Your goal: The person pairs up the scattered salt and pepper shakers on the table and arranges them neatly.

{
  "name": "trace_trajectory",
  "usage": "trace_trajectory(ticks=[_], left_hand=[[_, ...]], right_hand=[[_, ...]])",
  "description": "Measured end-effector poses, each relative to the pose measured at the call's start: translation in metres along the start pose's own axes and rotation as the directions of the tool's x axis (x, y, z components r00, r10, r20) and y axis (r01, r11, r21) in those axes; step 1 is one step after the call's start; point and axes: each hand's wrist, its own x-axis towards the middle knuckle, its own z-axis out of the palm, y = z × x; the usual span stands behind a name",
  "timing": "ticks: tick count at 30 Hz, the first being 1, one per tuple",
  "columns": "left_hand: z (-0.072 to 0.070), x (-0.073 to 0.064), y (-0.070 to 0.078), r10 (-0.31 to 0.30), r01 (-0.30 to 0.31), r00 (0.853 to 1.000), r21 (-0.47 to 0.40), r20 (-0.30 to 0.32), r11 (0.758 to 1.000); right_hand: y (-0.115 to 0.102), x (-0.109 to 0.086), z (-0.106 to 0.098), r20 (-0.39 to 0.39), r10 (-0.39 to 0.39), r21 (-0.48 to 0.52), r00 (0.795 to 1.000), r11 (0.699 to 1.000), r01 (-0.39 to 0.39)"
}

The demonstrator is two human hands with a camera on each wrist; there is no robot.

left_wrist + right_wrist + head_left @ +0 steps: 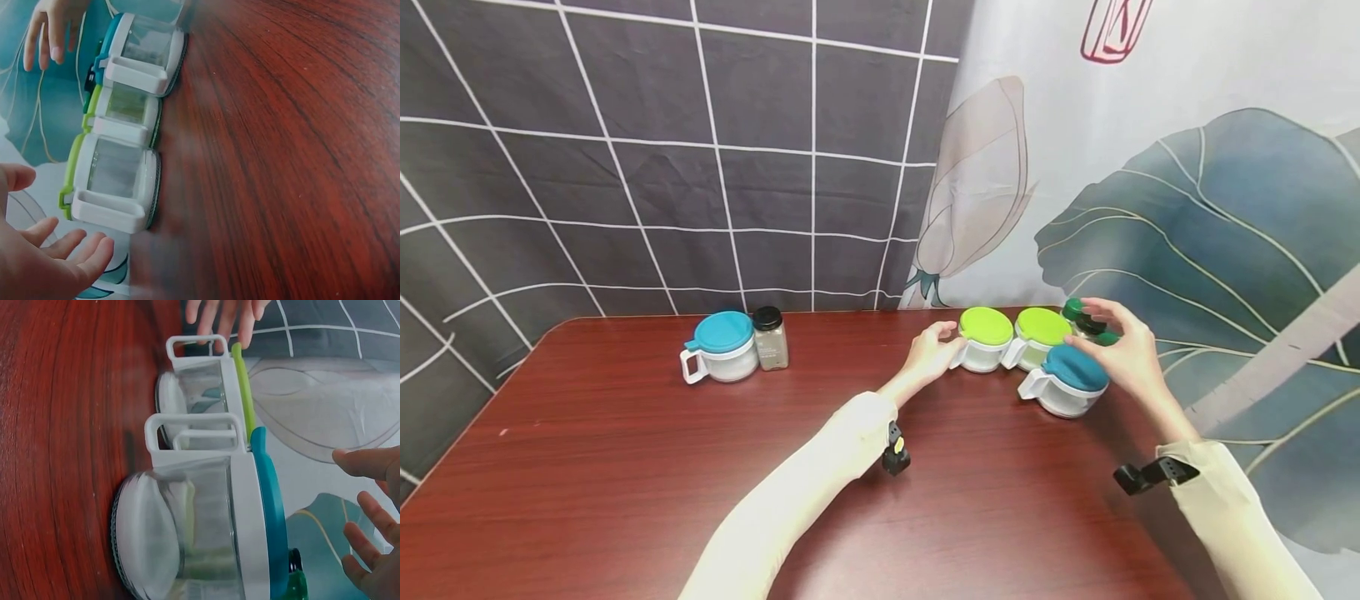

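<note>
The right wrist view's lower edge crops the blue-lidded jar point(206, 531).

In the head view, gleams like smooth, grained wood at six o'clock across the tabletop point(895, 542). Shows clear, glossy, glass-like walls and a smooth plastic lid point(274, 512) at four o'clock on the blue-lidded jar point(1067, 388); repeats this at three on the green-lidded jars point(985, 340). Hangs as matt, creased cloth at ten in the grid backdrop point(662, 187).
</note>
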Motion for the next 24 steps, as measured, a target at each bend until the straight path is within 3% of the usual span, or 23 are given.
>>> trace_trajectory(ticks=[10,24], left_hand=[[0.008,0.001,-0.002,-0.005,0.005,1.000,-0.048,-0.016,0.999],[0.014,0.005,-0.008,-0.029,0.027,0.999,-0.051,-0.039,0.998]], right_hand=[[0.009,0.001,-0.005,0.003,0.058,-0.017,0.998,0.998,-0.058],[0.019,0.000,-0.009,0.024,0.126,-0.030,0.992,0.992,-0.125]])
